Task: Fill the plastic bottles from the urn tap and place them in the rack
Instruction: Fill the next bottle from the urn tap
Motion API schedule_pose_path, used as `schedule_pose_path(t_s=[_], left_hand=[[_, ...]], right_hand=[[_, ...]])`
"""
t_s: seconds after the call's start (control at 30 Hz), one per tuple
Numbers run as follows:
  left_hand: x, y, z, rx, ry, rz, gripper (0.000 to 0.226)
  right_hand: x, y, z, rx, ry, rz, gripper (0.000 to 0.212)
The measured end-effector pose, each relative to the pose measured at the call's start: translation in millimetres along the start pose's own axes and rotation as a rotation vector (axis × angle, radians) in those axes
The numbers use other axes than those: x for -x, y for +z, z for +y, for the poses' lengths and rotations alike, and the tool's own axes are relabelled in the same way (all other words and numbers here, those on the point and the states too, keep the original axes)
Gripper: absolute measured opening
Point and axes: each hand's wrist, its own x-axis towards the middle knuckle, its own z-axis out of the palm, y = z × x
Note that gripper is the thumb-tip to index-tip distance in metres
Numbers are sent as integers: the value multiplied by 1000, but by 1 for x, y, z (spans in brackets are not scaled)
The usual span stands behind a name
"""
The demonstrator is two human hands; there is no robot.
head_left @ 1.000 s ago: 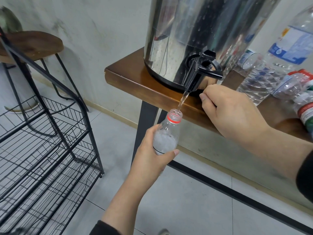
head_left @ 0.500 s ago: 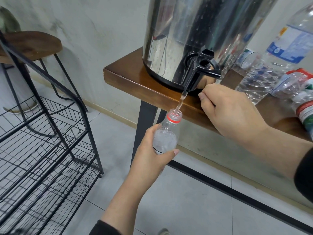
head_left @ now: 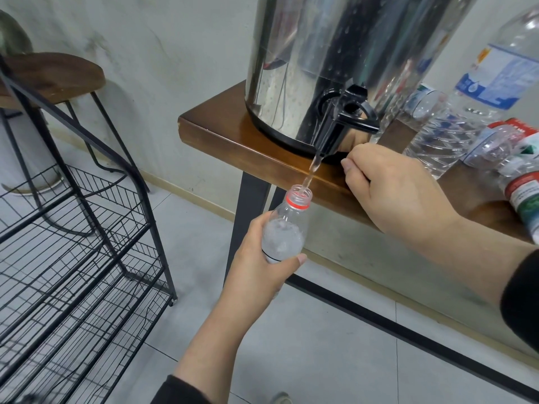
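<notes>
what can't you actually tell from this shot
- Bottle lower body, head view: wrapped by the left hand, so its base is hidden.
- Urn top: cut off by the upper edge.
- Right hand fingertips: curled under at the table edge, unseen.
- Labels on the empty bottles: too blurred to read.
- Rack lower shelves: cut off at the left edge.

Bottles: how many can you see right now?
5. One bottle in the left hand under the tap; four bottles on the table right of the urn; more may be hidden.
</notes>
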Motion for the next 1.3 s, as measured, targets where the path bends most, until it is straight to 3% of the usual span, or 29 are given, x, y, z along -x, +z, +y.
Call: schedule_pose_path(t_s=[0.53, 0.8, 0.93, 1.03, 1.13, 1.3], left_hand=[[0, 1, 2, 8, -2, -8, 75], [1, 0, 0, 37, 4, 21, 72], [2, 0, 2, 32, 9, 13, 72], [1, -1, 2, 32, 4, 10, 72], [0, -2, 0, 38, 3, 7, 72], [0, -3, -2, 29, 4, 14, 74]], right_hand=[[1, 0, 4, -9, -27, 2, 31], [2, -11, 8, -177, -12, 31, 21], [3, -35, 1, -294, 58, 237, 12], [-1, -60, -15, -413, -15, 384, 16], [-4, -79, -34, -456, -178, 320, 30], [-13, -87, -43, -232, -313, 161, 40]])
